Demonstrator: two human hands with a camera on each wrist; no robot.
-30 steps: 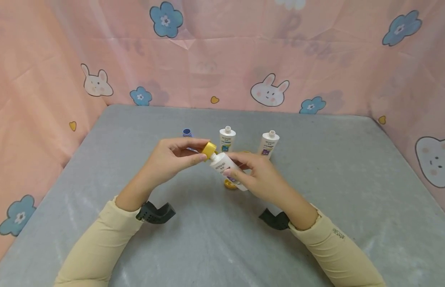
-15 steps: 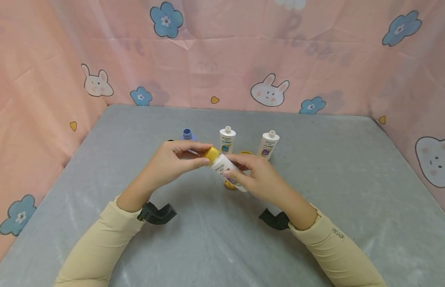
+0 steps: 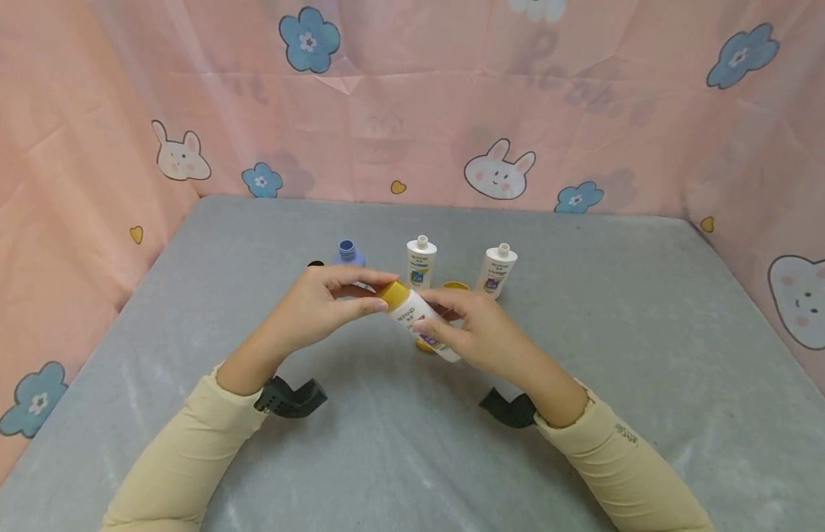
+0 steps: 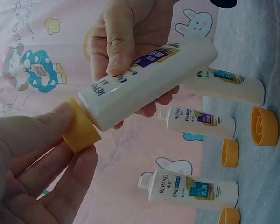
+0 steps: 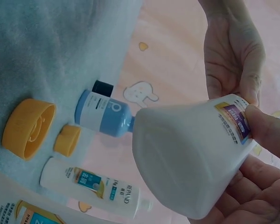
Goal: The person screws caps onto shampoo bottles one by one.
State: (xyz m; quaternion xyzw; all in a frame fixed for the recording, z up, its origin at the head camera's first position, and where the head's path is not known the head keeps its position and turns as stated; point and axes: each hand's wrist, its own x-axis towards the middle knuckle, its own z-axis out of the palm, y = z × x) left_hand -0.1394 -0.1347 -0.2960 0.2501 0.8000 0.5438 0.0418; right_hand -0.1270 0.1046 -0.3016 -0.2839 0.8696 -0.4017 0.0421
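Observation:
My right hand (image 3: 489,332) grips a white shampoo bottle (image 3: 422,325) with a purple label, holding it tilted above the table, neck end toward the left hand. With thumb and fingers, my left hand (image 3: 319,303) pinches a yellow cap (image 3: 394,294) on that end. The cap's edge sits close against the bottle's shoulder in the left wrist view, and the neck is hidden inside it. Bottle base (image 5: 177,163) faces the right wrist camera. Behind the hands stand an uncapped white bottle with a teal label (image 3: 421,266) and an uncapped one with a purple label (image 3: 497,270).
A blue bottle (image 5: 100,112) without its cap stands at the left, beside a black cap (image 5: 102,87). Several yellow caps, among them a large one (image 4: 264,126), lie on the grey table (image 3: 652,332). Another white bottle (image 4: 233,88) appears behind the held one. A pink curtain surrounds the table.
The yellow cap has come down over the bottle's neck, which showed one second ago. My left hand has shifted slightly right and nearer, while the right hand stays almost still.

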